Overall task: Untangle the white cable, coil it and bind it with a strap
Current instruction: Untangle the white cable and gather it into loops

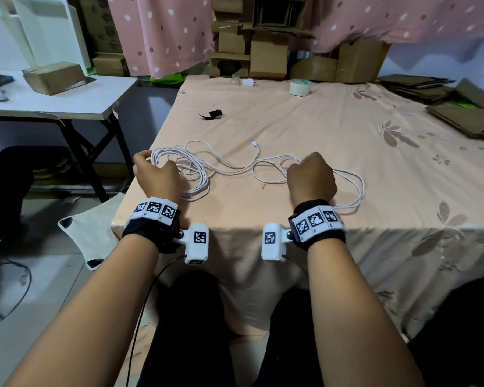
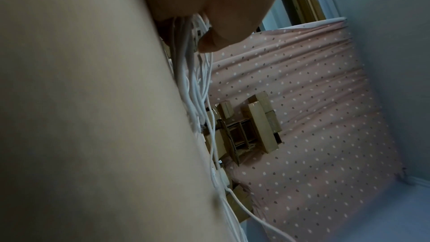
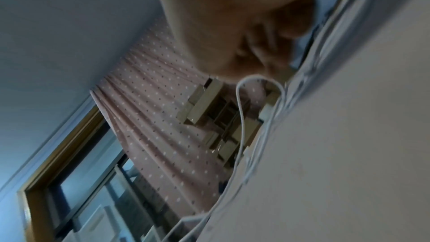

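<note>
Peach tablecloth [image 1: 319,121] bearing the white cable [image 1: 229,163]: left hand [image 1: 157,174] grips its bundled loops, right hand [image 1: 312,177] clenches a loose strand. Pulling apart could tighten knots; strap [image 1: 211,114] lies beyond.

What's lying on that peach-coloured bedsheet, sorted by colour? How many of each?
White: 2, the white cable and a small charger block.
Black: 1, the strap.
Pale beige: 1, a roll of tape.
Clear: 1, a small wrapper.
Total: 5.
</note>
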`<state>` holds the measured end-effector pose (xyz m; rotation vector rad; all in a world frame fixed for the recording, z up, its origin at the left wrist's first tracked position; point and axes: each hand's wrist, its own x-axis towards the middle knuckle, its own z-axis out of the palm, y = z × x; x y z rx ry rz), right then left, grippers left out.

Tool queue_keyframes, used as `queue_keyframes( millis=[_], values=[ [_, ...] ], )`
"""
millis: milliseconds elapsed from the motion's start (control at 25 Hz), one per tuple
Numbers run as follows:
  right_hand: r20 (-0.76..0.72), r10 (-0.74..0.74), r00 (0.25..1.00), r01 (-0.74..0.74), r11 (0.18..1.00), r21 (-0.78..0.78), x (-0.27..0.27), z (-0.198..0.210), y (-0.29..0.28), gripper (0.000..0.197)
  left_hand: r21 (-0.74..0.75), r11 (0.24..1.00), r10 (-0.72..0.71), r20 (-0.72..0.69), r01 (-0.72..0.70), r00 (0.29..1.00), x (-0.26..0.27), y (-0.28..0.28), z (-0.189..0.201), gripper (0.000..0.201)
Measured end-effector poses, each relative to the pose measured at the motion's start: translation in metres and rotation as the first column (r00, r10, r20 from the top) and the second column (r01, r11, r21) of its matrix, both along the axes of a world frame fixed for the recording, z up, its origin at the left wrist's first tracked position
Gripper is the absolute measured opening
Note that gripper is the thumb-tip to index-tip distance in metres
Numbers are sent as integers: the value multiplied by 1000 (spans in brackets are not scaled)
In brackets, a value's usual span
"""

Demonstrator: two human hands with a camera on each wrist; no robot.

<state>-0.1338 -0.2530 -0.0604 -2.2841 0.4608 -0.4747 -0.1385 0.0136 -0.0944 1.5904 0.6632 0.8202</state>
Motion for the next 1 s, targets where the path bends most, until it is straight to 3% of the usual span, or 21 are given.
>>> queue_keyframes(
  millis=[120, 240, 520, 600, 640, 680, 720, 760, 800, 880, 1000],
  values=[
    [-335, 64, 940, -129, 976, -174, -3, -1, -22, 29, 64, 998, -23, -36, 25, 999, 0, -1, 0, 45],
    [-396, 114, 911, -217, 950, -226, -5, 6, -30, 13, 93, 994, -60, -56, 65, 997, 2, 2, -5, 44],
    [-506, 100, 857, -291, 904, -314, -6, 18, -39, 12, 165, 981, -87, -76, 99, 993, 6, 5, -9, 38],
    [-406, 119, 906, -220, 952, -213, 0, 31, -40, 13, 166, 981, -92, -71, 103, 993, 4, 3, -7, 36],
    [-275, 164, 947, -181, 983, -37, 6, 42, -40, 16, 164, 981, -93, -70, 104, 993, 4, 2, -6, 35],
    [-99, 216, 971, -193, 961, 199, 14, 53, -39, 28, 160, 982, -94, -65, 104, 993, 3, 1, -6, 34],
    [88, 235, 968, -251, 889, 384, 22, 64, -38, 51, 156, 982, -95, -60, 103, 994, 3, 1, -6, 34],
    [234, 231, 944, -318, 820, 476, 26, 74, -36, 70, 154, 983, -97, -56, 105, 994, 2, 0, -6, 33],
    [332, 209, 920, -354, 806, 473, 28, 79, -34, 73, 154, 982, -100, -53, 107, 994, 2, 1, -7, 33],
    [398, 145, 906, -288, 900, 327, 25, 82, -36, 51, 160, 982, -95, -40, 100, 995, 2, 1, -7, 34],
    [168, 154, 974, -159, 987, 18, 10, 50, -45, 32, 175, 980, -86, -51, 94, 995, 3, 2, -9, 36]
  ],
)
